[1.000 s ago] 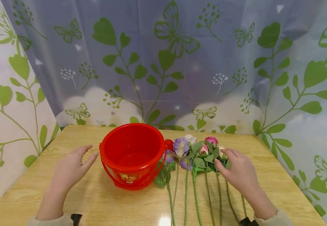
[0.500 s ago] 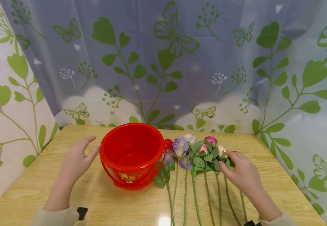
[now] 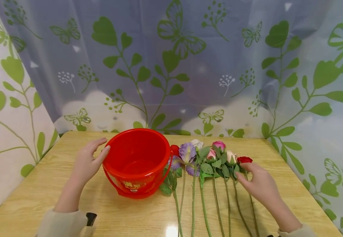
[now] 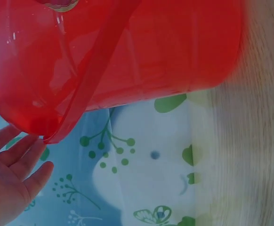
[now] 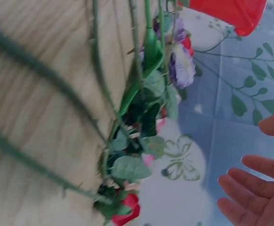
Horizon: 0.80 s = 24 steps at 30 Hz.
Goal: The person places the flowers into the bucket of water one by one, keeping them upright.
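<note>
A red plastic bucket [image 3: 138, 144] stands upright on the table, its handle hanging down in front. At its left rim is my left hand [image 3: 85, 164], with thumb and fingers spread apart; the left wrist view shows the fingertips [image 4: 45, 172] close to the rim and handle joint, and contact is unclear. Artificial flowers lie in a row right of the bucket. My right hand [image 3: 260, 184] hovers over the rightmost stems, fingers loosely extended, near a red rose [image 3: 244, 160]. The right wrist view has that hand apart from the flowers, holding nothing.
Along the row lie a purple iris [image 3: 187, 153], a white flower [image 3: 197, 144], a magenta rose [image 3: 219, 145], a pink rose [image 3: 211, 154] and a cream rose [image 3: 231, 157]. Their stems reach the table's [image 3: 124, 217] near side. A patterned curtain [image 3: 147, 65] hangs behind.
My left hand has moved right and up to the bucket's rim. My right hand has shifted right and slightly down, uncovering the cream rose and the red rose. Bucket and flowers stay put.
</note>
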{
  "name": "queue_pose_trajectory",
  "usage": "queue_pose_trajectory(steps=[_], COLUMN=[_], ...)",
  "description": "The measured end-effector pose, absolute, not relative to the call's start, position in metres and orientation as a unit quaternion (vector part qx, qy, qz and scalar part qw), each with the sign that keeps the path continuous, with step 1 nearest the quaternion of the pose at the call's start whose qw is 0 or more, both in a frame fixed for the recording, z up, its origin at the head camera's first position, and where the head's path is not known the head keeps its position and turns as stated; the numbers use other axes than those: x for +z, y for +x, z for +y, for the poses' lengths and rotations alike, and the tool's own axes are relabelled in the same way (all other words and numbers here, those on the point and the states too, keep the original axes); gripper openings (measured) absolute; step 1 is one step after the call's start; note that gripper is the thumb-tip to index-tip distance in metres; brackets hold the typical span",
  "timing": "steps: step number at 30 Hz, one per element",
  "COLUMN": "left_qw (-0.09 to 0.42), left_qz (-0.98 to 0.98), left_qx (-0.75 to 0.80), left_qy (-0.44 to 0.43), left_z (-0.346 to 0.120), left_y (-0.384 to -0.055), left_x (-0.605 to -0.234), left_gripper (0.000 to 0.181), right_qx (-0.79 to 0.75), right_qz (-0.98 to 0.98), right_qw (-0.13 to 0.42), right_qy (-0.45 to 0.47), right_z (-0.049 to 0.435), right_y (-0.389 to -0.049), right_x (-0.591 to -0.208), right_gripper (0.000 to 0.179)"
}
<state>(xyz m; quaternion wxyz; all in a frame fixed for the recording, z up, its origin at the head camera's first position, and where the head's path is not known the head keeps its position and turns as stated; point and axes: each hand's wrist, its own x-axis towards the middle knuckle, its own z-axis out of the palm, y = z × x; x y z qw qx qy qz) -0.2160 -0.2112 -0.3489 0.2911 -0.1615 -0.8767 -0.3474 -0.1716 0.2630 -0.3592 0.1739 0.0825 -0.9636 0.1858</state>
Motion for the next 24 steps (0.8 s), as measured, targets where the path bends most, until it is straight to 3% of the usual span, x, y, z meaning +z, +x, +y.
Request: queue_pose_trajectory(steps=[24], left_qw=[0.246], left_qz=[-0.857], left_qx=[-0.415], left_qy=[-0.180], left_z=[-0.209], left_y=[-0.230], left_x=[-0.360], left_gripper=[0.031], right_qx=[0.262], right_qz=[-0.963], right_qw=[0.049], right_qy=[0.045], right_z=[0.312], right_y=[-0.183], right_x=[-0.399], right_gripper=[0.039])
